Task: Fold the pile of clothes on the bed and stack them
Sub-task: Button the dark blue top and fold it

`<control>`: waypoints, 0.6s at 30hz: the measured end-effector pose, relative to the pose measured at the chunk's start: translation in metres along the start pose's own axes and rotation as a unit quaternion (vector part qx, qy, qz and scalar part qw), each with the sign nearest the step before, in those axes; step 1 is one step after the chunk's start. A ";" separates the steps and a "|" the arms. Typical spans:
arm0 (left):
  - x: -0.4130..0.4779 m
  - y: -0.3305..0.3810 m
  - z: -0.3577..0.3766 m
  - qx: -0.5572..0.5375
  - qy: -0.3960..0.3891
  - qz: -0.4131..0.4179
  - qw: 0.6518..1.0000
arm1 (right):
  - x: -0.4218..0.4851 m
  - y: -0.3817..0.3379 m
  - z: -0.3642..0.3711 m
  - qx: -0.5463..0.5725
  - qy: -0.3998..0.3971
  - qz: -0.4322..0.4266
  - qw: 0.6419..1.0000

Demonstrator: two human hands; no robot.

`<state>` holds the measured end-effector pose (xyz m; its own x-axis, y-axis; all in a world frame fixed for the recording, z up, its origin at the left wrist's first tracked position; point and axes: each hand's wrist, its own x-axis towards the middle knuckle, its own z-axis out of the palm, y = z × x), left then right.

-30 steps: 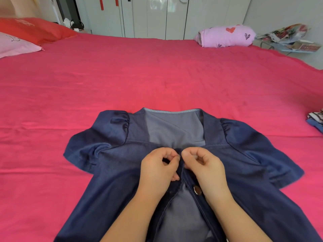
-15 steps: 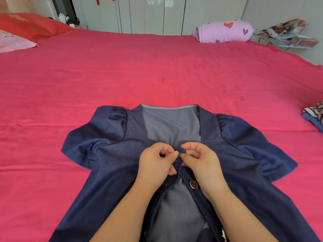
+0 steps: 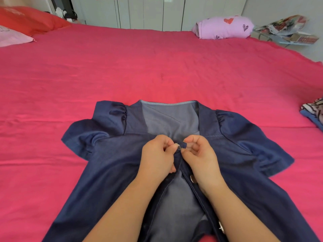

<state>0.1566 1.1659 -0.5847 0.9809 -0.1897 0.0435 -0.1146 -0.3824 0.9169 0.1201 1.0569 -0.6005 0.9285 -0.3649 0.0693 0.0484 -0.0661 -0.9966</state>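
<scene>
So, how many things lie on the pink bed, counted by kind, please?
Dark blue denim garment: 1
Pillows (red pillow, pale pink pillow): 2
Lilac heart-print bundle: 1
Striped and blue clothes pile: 1
Total: 5

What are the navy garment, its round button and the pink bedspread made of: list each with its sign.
The navy garment looks like light denim or chambray, matte with faint sheen on the sleeves; paler inside and topstitched seams suggest it. The button: probably metal, silvery and glinting. The bedspread: seemingly matte woven cotton-like cloth with soft creases; the fibre cannot be told.
</scene>
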 end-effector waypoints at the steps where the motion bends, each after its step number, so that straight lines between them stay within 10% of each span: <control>1: -0.002 -0.001 0.001 0.057 0.018 0.063 0.996 | 0.000 0.000 -0.001 0.011 -0.001 0.003 1.000; 6: -0.001 -0.008 0.007 0.203 0.031 0.168 0.964 | 0.002 0.002 -0.002 -0.004 -0.004 -0.008 1.000; 13: 0.014 -0.007 -0.006 -0.133 -0.112 -0.105 0.979 | 0.004 0.006 0.002 -0.112 -0.006 -0.070 0.991; 18: 0.012 -0.010 -0.004 -0.113 -0.076 -0.098 0.986 | 0.003 0.002 0.003 -0.104 -0.001 -0.045 0.994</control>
<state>0.1700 1.1708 -0.5917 0.9441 -0.2709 -0.1880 0.1303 -0.2174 0.9674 0.1242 1.0580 -0.6027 0.9244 -0.3474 0.1576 0.0541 -0.2896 -0.9556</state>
